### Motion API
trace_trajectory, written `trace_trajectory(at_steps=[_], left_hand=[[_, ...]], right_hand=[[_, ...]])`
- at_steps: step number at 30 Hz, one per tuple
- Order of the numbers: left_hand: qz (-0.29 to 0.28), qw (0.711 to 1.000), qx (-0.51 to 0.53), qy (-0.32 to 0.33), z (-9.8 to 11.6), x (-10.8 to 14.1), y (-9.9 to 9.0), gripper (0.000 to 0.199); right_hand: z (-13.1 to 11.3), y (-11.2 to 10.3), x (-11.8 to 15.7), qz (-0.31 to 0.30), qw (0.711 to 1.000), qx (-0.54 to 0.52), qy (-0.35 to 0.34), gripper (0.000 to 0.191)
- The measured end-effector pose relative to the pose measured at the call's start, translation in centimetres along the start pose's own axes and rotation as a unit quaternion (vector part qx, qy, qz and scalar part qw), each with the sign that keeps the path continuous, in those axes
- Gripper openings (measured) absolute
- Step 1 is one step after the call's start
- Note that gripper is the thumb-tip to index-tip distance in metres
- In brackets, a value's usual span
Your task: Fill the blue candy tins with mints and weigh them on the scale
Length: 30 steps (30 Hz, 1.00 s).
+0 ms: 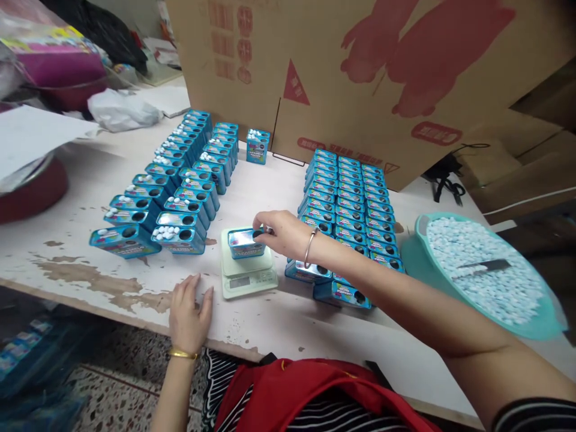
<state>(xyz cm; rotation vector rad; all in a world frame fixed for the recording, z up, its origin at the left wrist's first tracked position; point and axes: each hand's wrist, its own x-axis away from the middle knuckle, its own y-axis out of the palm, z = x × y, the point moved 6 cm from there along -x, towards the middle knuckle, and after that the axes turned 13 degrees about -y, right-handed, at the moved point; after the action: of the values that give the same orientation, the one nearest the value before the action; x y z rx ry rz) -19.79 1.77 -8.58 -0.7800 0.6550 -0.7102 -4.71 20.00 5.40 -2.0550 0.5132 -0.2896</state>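
Note:
A small blue tin (245, 241) sits on a pale green kitchen scale (249, 282). My right hand (281, 233) reaches in from the right, thumb and fingers closed on the tin's right end, by its dark round opening. My left hand (189, 312) lies on the table's front edge with its fingers apart, holding nothing, left of the scale. Rows of blue tins (180, 239) stand to the left, several with white pellets on their lids. More blue tins (351, 219) are packed in rows to the right, partly covered by my right forearm.
A turquoise basin (416, 252) full of pale pellets (486, 294) stands at the right, with a flat scoop (490, 265) lying in it. One tin (258, 147) stands alone before a large cardboard box (252, 36). A white plastic bag (121, 111) lies at the back left.

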Motion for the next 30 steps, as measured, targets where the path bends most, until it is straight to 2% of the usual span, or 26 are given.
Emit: trace_trajectory(at_steps=[6, 11, 20, 30], left_hand=[[-0.003, 1.000, 0.003, -0.007, -0.03, 0.02, 0.03, 0.039], [-0.002, 1.000, 0.000, 0.000, -0.12, 0.05, 0.13, 0.039], [-0.005, 1.000, 0.005, -0.002, 0.16, -0.04, 0.04, 0.036], [0.010, 0.999, 0.001, 0.034, 0.58, -0.20, -0.16, 0.031]], right_hand=[[0.18, 0.01, -0.69, -0.008, 1.000, 0.024, -0.010, 0.006], [0.42, -0.23, -0.79, 0.028, 0.999, 0.013, -0.005, 0.010], [0.47, -0.03, -0.69, 0.038, 0.999, 0.009, -0.005, 0.009], [-0.20, 0.35, -0.35, -0.007, 0.999, 0.005, -0.037, 0.021]])
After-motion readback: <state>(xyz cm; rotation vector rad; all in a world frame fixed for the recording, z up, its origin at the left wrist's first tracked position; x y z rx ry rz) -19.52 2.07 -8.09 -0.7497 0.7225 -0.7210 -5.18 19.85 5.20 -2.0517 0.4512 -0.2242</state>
